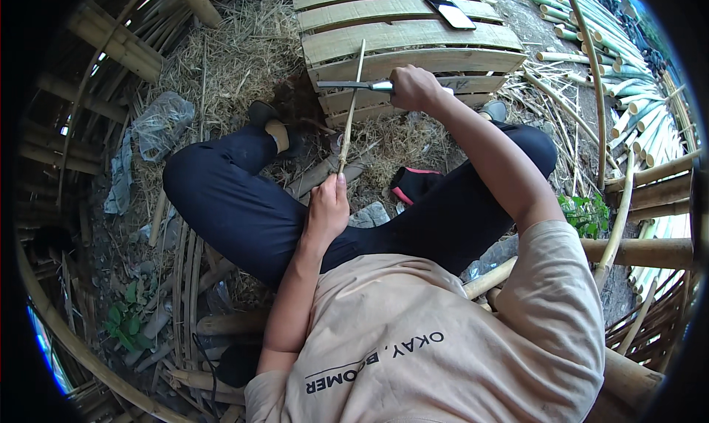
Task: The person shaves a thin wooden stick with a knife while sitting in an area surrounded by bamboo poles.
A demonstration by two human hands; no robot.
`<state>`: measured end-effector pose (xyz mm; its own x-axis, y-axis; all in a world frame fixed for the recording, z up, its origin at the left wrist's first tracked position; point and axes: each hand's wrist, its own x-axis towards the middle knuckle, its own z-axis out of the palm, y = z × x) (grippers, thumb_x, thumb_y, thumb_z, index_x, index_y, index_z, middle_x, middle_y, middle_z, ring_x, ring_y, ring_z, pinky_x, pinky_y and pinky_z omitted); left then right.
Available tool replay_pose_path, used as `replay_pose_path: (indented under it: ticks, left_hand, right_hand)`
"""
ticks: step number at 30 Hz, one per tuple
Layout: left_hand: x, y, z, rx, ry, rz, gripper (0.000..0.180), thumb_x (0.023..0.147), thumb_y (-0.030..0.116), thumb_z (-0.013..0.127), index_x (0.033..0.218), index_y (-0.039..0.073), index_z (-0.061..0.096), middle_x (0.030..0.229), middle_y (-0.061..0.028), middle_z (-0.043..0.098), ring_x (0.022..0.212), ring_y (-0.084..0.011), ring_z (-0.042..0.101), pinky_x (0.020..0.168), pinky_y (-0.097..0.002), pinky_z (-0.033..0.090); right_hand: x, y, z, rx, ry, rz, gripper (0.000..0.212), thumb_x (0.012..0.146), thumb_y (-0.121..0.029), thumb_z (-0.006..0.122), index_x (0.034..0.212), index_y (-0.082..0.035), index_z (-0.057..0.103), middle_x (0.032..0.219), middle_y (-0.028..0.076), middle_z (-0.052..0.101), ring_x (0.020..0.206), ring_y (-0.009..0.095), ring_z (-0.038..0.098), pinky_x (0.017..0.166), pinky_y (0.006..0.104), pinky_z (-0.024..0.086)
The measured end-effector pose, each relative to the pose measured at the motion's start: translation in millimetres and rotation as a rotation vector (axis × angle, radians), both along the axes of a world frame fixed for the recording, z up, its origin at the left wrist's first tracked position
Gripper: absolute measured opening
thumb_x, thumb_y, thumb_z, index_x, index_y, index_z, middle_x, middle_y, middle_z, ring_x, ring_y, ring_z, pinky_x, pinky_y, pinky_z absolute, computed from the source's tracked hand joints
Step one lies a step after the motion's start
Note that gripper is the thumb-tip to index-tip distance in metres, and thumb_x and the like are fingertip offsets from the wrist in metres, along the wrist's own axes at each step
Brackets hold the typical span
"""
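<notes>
My left hand (327,209) is closed around the lower end of a thin bamboo strip (348,135), in front of my lap. The strip slants up and away, its far end over the near slats of a low wooden slatted table (384,45). My right hand (417,88) grips the handle of a knife (334,84), whose long blade points left. Blade and strip cross near the strip's upper part; they look to be in contact. Both hands are between my spread knees, the right one at the table's near edge.
A phone (452,14) lies on the table. Straw and shavings (240,46) cover the ground. A black and pink cloth item (415,184) lies between my legs, a clear plastic bag (164,124) to the left. Cut bamboo poles (639,113) are piled at right.
</notes>
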<state>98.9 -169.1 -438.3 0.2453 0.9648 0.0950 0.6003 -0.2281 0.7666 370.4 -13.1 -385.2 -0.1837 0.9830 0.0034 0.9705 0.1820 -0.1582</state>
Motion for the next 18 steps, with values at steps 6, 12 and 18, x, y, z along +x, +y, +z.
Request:
replay_pose_path:
  ticks: [6,12,18]
  left_hand:
    - [9,-1,1,0.07,0.026,-0.003,0.038,0.107,0.025,0.042,0.083,-0.002,0.054,0.07,-0.0277,0.058,0.071,-0.0501,0.059,0.061,-0.056,0.042]
    - [5,-6,6,-0.018,0.037,0.027,0.038,0.107,0.024,0.043,0.082,-0.003,0.052,0.07,-0.028,0.056,0.072,-0.0498,0.058,0.06,-0.0534,0.04]
    - [3,-4,7,0.001,-0.003,0.003,0.038,0.107,0.024,0.043,0.082,-0.002,0.053,0.069,-0.0282,0.056,0.071,-0.0502,0.057,0.06,-0.0537,0.04]
  right_hand:
    - [27,11,4,0.113,0.012,-0.209,0.023,0.076,-0.018,0.066,0.091,-0.003,0.073,0.09,0.023,0.073,0.087,0.039,0.072,0.082,0.0468,0.058]
    - [16,1,-2,0.111,0.045,0.013,0.019,0.074,-0.016,0.065,0.081,0.001,0.071,0.082,0.027,0.069,0.081,0.044,0.069,0.078,0.0505,0.057]
    - [25,15,6,0.104,0.036,-0.163,0.021,0.077,-0.016,0.063,0.09,-0.002,0.073,0.094,0.025,0.072,0.089,0.04,0.072,0.083,0.0474,0.058]
